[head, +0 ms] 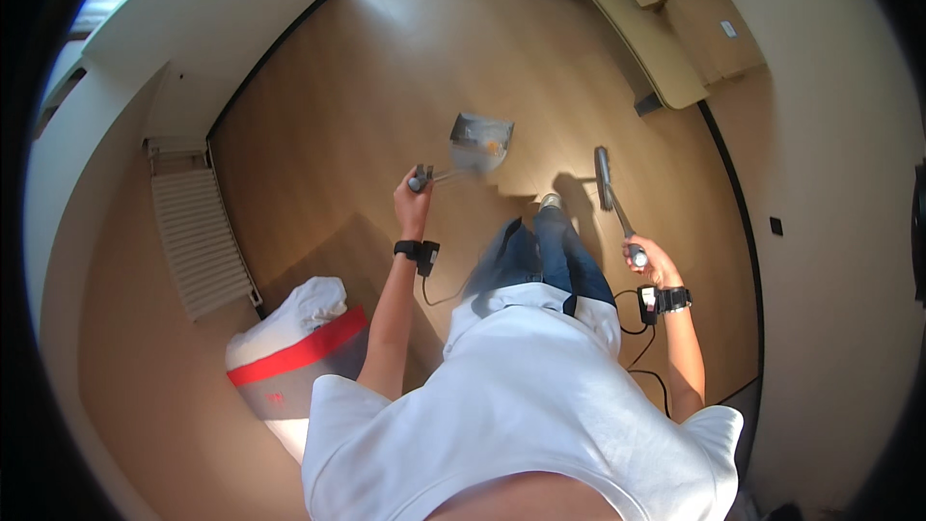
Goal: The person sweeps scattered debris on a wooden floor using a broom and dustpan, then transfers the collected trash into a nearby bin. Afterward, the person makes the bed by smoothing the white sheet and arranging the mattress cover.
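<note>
My left hand (412, 202) grips the top of the handle of a grey long-handled dustpan (477, 159). Some litter, including an orange bit (493, 147), shows in the pan, which is slightly blurred. Dark clips stand out at the handle's top, beside my fingers. On the other side, my right hand (651, 259) is closed around the grey handle of a broom (602, 177). The broom's narrow head points away from me, to the right of my shoe (550, 200). Whether the head touches the floor I cannot tell.
Wood-look floor (405, 101) spreads around my feet. A grey bin or bag with a red band (304, 351) and a white liner stands at my left, below a white radiator (199, 242). A table (636, 32) bearing cardboard boxes (712, 36) stands along the right wall.
</note>
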`<act>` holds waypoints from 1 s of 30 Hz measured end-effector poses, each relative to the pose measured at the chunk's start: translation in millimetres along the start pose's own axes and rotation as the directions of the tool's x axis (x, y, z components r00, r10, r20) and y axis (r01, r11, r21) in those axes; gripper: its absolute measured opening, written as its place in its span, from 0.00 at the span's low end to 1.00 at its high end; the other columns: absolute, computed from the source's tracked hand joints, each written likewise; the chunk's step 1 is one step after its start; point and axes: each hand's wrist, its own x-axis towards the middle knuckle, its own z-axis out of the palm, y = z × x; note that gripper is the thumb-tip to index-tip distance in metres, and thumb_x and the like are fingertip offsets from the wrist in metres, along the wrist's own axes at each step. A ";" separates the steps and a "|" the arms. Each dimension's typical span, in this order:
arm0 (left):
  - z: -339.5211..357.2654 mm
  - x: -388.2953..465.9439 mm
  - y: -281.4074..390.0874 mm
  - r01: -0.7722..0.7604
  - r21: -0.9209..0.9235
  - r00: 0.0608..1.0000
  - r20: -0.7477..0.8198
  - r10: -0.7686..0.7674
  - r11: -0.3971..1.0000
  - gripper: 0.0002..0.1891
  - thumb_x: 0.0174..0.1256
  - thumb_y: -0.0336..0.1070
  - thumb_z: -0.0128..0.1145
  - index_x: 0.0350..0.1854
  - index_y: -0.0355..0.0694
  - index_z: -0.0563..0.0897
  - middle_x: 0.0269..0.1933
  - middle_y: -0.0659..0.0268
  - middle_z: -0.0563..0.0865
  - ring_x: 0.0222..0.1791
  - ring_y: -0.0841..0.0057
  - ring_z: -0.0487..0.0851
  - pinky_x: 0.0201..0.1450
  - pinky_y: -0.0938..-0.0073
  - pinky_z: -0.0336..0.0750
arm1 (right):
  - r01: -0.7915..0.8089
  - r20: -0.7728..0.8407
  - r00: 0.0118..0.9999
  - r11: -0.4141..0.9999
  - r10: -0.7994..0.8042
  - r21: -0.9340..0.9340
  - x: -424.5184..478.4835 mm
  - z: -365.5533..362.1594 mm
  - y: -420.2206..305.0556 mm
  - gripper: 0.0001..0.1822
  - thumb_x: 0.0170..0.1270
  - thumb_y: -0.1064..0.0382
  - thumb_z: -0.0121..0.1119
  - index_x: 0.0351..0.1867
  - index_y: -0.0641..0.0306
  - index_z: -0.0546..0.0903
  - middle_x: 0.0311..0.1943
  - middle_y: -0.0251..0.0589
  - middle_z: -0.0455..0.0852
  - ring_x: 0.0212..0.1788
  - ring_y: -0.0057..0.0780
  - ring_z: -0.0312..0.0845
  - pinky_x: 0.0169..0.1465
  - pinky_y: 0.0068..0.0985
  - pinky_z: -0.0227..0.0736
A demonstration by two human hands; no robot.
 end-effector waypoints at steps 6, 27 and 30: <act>5.8 98.3 7.9 0.045 0.094 0.987 -0.157 -0.030 0.995 0.23 0.51 0.36 0.69 0.52 0.39 0.84 0.41 0.54 0.88 0.45 0.63 0.87 0.46 0.68 0.78 | -0.005 0.117 0.993 0.994 0.017 -0.105 68.3 29.6 -125.8 0.10 0.65 0.58 0.57 0.36 0.63 0.77 0.23 0.31 0.79 0.21 0.20 0.76 0.27 0.16 0.72; 75.7 540.3 39.9 0.202 0.209 0.977 -0.107 -0.183 0.957 0.24 0.51 0.38 0.70 0.53 0.47 0.83 0.46 0.57 0.87 0.47 0.58 0.85 0.46 0.63 0.79 | 0.085 0.199 0.980 0.922 -0.009 -0.378 289.3 241.3 -576.9 0.09 0.60 0.61 0.60 0.34 0.63 0.75 0.22 0.34 0.79 0.20 0.22 0.77 0.26 0.19 0.74; 88.9 600.6 51.8 0.210 0.249 0.977 -0.082 -0.196 0.945 0.23 0.50 0.38 0.71 0.52 0.47 0.84 0.46 0.58 0.87 0.47 0.59 0.85 0.46 0.64 0.79 | 0.079 0.197 0.980 0.915 0.001 -0.396 335.4 254.1 -638.2 0.09 0.60 0.61 0.60 0.34 0.63 0.75 0.22 0.34 0.79 0.19 0.22 0.77 0.26 0.19 0.74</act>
